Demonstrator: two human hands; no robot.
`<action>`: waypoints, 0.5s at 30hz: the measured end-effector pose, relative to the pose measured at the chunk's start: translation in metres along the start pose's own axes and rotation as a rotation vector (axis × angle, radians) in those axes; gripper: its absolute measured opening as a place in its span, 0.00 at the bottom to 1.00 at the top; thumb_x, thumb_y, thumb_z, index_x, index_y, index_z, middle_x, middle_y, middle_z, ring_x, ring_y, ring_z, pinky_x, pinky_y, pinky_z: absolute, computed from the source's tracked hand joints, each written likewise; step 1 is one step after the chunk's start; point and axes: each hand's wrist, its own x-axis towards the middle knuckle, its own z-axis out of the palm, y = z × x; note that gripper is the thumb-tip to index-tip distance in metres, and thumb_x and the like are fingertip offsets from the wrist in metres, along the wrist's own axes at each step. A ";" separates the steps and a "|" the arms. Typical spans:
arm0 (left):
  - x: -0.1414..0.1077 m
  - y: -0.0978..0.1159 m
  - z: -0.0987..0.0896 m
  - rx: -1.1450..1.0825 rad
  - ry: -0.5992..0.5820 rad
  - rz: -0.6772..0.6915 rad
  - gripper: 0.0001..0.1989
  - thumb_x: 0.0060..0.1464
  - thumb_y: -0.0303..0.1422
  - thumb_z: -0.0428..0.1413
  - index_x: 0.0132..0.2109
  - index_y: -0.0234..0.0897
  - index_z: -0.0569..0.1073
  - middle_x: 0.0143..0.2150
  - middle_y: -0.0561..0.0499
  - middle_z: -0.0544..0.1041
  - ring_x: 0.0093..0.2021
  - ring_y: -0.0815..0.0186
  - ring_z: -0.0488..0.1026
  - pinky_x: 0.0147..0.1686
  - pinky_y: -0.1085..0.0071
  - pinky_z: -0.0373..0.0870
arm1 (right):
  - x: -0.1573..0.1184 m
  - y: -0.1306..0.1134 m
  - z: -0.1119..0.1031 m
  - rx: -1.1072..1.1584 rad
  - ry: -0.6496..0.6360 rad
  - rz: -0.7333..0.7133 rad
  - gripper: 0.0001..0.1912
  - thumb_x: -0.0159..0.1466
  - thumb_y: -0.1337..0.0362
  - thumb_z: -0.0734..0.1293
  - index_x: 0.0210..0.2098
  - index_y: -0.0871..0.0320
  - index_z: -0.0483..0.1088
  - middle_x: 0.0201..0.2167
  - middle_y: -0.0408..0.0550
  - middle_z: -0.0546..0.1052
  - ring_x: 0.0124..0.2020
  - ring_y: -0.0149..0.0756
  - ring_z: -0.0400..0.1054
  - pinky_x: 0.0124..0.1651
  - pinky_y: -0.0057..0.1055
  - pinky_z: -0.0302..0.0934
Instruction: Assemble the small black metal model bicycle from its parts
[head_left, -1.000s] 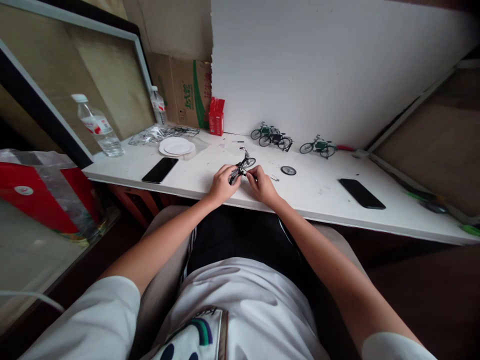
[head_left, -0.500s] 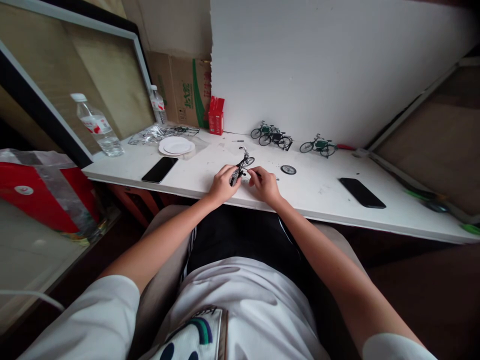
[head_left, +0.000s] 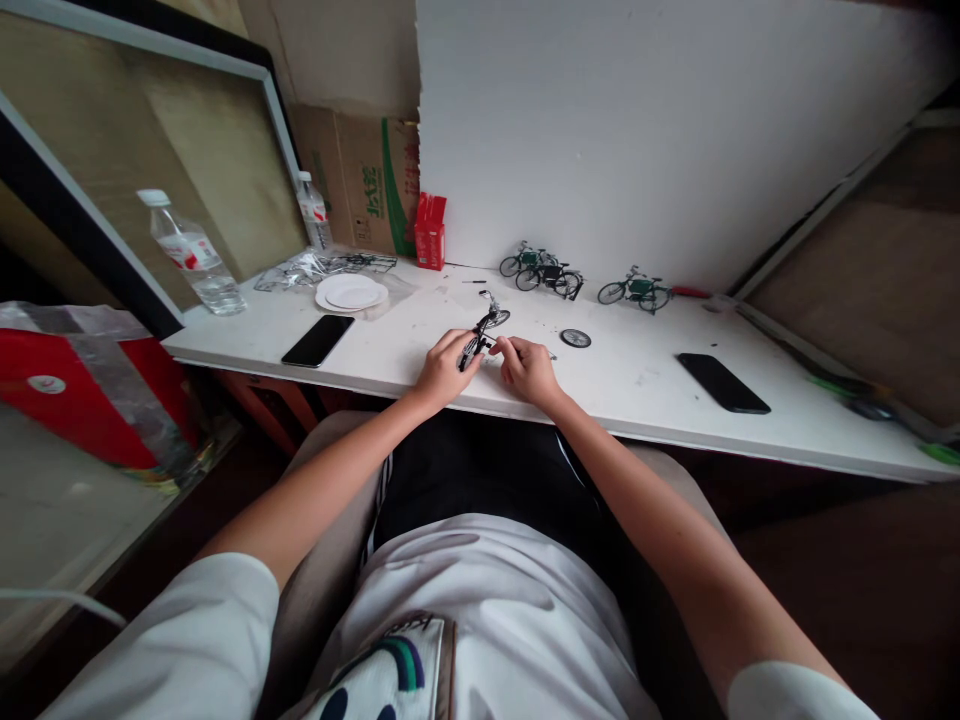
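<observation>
A small black model bicycle (head_left: 487, 320) stands tilted near the front edge of the white table (head_left: 405, 350). Wrapped around its rear end is my left hand (head_left: 448, 368), closed on it. On the other side my right hand (head_left: 528, 368) is closed, thumb and index finger pinched beside the bicycle's pedal area. A thin piece seems to lie between those fingertips, too small to name. To the right, a loose spoked wheel (head_left: 576, 339) lies flat on the table.
Finished-looking model bicycles (head_left: 550, 279) stand at the back, with another bicycle (head_left: 636, 291) farther right. Phones lie left (head_left: 319, 341) and right (head_left: 723, 383). White plates (head_left: 351, 292), a water bottle (head_left: 196, 255), a red box (head_left: 430, 232) and a tiny screwdriver-like rod (head_left: 474, 282) are also there.
My right hand has shifted very slightly, its index finger extending a little toward the bicycle. My left hand keeps the same hold on it.
</observation>
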 end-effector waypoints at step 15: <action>0.023 -0.023 -0.006 -0.553 0.203 -0.648 0.16 0.57 0.43 0.68 0.43 0.32 0.85 0.36 0.44 0.85 0.39 0.60 0.81 0.46 0.67 0.75 | 0.004 0.007 0.001 -0.035 0.153 0.018 0.37 0.75 0.33 0.52 0.44 0.56 0.78 0.20 0.44 0.73 0.26 0.40 0.69 0.37 0.36 0.63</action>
